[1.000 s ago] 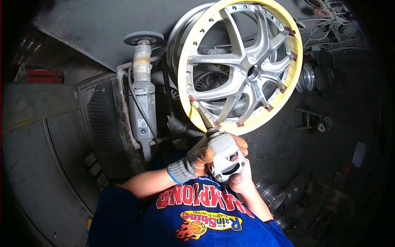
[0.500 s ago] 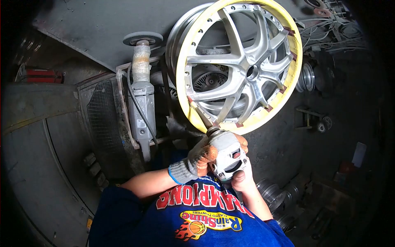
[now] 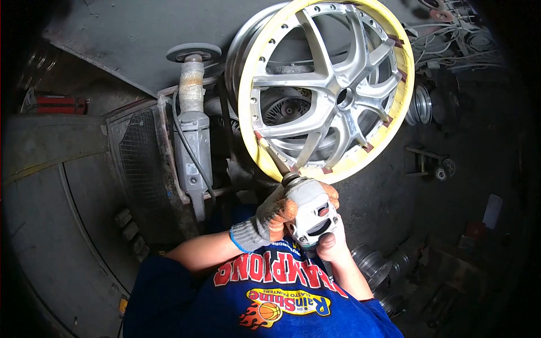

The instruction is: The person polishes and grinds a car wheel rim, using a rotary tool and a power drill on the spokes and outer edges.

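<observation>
An alloy wheel (image 3: 321, 115) stands tilted, its outer lip covered in yellow masking (image 3: 248, 112) with several dark red patches. Below it, both hands hold a power grinder (image 3: 309, 197) with a pale grey head and a narrow, tapered tip (image 3: 277, 159). That tip reaches the lower-left part of the wheel face; whether it touches the metal is unclear. My left hand (image 3: 269, 218), in a grey and orange work glove, is closed around the grinder's head, orange fingertips showing on the far side. My right hand (image 3: 333, 245), bare at the thumb, grips the lower body; its other fingers are hidden.
A large grinder (image 3: 194, 141) with a round disc (image 3: 193, 52) and a cable rests upright on a frame at left. Another wheel (image 3: 287, 110) shows behind the spokes. More rims (image 3: 372, 265) lie at lower right. Tangled cables (image 3: 451, 48) lie at upper right.
The wheel and the large grinder appear slightly farther left in view. Both hands keep the same grip, and the held grinder stays almost in place.
</observation>
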Demonstrator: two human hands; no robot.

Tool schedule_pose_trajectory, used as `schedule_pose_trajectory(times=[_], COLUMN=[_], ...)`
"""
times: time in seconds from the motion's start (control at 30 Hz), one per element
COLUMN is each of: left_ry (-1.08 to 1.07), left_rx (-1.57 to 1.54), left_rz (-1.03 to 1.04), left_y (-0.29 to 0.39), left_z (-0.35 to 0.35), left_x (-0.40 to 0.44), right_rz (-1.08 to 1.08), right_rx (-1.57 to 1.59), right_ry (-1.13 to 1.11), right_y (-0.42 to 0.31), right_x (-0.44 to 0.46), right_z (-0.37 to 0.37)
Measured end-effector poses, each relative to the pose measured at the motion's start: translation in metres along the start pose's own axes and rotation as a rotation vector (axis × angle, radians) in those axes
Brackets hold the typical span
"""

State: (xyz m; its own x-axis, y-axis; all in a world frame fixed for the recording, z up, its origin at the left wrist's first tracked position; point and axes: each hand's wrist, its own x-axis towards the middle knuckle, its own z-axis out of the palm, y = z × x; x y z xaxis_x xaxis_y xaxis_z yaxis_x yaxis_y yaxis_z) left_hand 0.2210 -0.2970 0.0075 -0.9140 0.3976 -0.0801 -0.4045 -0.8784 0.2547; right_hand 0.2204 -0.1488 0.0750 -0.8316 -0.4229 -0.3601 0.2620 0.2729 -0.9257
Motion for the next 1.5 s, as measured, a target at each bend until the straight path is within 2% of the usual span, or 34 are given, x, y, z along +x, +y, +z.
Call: schedule_pose_trajectory(times=[0.13,0.37,0.57,0.63,0.87,1.17,1.2,1.3,1.5], left_ry=[0.007,-0.052,0.004,-0.104,-0.022,-0.083,-0.031,-0.107,-0.093], left_rx=[0.011,-0.008,0.008,-0.012,-0.039,-0.039,-0.054,-0.057,-0.040], left_rz=[-0.021,0.005,-0.024,-0.028,-0.004,-0.024,-0.050,-0.027,-0.008], left_y=[-0.001,0.003,-0.006,0.005,-0.010,0.000,-0.004,-0.004,-0.007], left_z=[0.004,0.004,-0.004,0.000,-0.002,0.002,0.001,-0.002,-0.004], left_x=[0.001,-0.003,-0.004,-0.004,-0.004,-0.006,-0.007,-0.009,-0.013], right_rz=[-0.026,0.012,-0.040,-0.020,-0.016,-0.006,-0.019,-0.025,-0.035], right_rx=[-0.008,-0.063,-0.010,-0.073,0.009,-0.024,-0.010,-0.016,-0.071], right_ry=[0.052,0.018,0.058,0.011,0.074,0.046,0.071,0.087,0.069], right_y=[-0.003,0.005,-0.001,0.004,-0.003,0.000,0.003,0.005,0.000], right_x=[-0.002,-0.007,-0.007,-0.009,-0.009,-0.012,-0.013,-0.015,-0.016], right_z=[0.001,-0.002,0.004,0.001,0.008,0.009,0.010,0.010,0.013])
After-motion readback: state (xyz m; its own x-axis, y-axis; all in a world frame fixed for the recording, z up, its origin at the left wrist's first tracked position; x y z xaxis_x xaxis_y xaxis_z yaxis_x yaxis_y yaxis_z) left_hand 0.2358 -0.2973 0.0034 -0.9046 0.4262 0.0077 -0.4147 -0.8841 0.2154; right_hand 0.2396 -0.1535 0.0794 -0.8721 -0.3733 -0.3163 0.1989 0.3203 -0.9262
